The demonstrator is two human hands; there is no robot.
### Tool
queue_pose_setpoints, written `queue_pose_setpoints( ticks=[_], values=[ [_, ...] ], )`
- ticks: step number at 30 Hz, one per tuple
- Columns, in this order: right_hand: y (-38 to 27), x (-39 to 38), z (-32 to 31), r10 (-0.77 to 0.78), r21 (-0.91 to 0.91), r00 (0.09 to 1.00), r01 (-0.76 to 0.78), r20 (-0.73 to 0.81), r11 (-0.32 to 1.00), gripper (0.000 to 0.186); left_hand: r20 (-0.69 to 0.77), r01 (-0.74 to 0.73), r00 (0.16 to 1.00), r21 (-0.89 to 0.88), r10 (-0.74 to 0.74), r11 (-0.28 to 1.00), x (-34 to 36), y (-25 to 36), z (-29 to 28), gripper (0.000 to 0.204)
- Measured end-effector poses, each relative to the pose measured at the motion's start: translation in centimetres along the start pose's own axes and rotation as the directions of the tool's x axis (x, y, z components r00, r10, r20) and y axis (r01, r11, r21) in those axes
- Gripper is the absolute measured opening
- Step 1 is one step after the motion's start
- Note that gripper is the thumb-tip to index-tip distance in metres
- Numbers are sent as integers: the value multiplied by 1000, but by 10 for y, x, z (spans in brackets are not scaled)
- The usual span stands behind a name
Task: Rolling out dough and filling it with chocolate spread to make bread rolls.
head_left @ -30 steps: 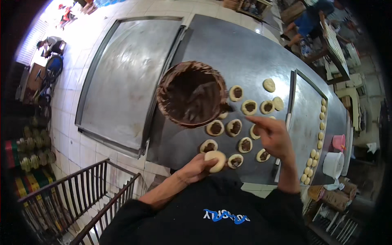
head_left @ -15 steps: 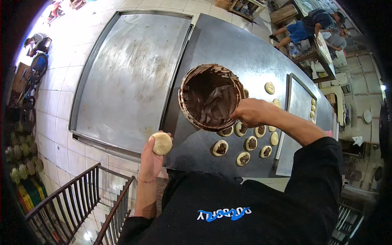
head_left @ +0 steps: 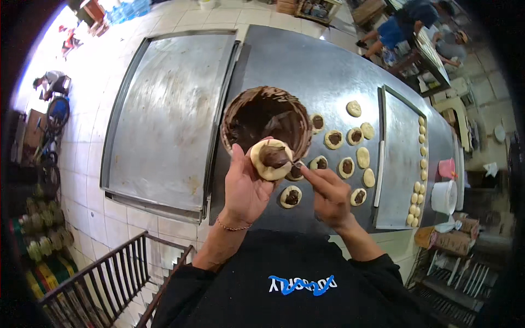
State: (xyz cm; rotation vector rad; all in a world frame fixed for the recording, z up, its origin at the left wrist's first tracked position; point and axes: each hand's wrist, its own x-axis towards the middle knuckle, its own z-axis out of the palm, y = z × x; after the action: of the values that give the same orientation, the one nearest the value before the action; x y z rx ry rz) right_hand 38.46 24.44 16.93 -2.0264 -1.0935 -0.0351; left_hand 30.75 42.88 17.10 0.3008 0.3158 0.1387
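Observation:
In my left hand (head_left: 240, 186) rests a flat round of dough (head_left: 268, 172) with a dollop of chocolate filling (head_left: 274, 156) on its face. My right hand (head_left: 332, 198) is closed on a thin spreading tool (head_left: 298, 164), its chocolate-smeared end against the dough's right edge; its exact kind is hidden. Just beyond both hands stands a tub of chocolate filling (head_left: 246, 112), smeared inside and along the rim, partly covered by the dough. Right of it, several dough rounds topped with chocolate (head_left: 333, 139) lie on the metal table (head_left: 295, 60), beside several plain dough rounds (head_left: 354, 109).
A large metal tray (head_left: 164, 109) lies to the left. Another tray (head_left: 396, 147) at the right holds several dough balls (head_left: 415, 199) along its edge. Past it are a white bucket (head_left: 444, 197) and pink container (head_left: 447, 168). A railing (head_left: 109, 268) stands lower left; people work far right.
My right hand has come out of the tub and back toward me. My left hand has brought the dough round rightward in front of the tub, and chocolate now sits on it.

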Motion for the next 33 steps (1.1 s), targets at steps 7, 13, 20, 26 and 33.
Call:
queue_pose_setpoints(
  ticks=[7, 13, 20, 26, 33],
  values=[
    [43, -58, -95, 126, -245, 924, -225, -361, 943, 41, -18, -39, 999, 145, 42, 989, 36, -55, 41, 58],
    [92, -145, -133, 517, 214, 636, -494, -572, 843, 31, -51, 347, 935, 326, -350, 880, 184, -149, 40, 53],
    [111, -309, -178, 727, 414, 84, -775, -681, 478, 31, -161, 203, 977, 898, 136, -390, 404, -219, 19, 59],
    [131, -311, -188, 753, 531, -31, -728, -658, 434, 33, -139, 171, 984, 905, 109, -389, 456, -238, -23, 49],
    [154, -172, -167, 785, 487, 337, -638, -519, 596, 32, 28, 156, 949, 824, -314, 545, 164, -228, 32, 43]
  ],
)
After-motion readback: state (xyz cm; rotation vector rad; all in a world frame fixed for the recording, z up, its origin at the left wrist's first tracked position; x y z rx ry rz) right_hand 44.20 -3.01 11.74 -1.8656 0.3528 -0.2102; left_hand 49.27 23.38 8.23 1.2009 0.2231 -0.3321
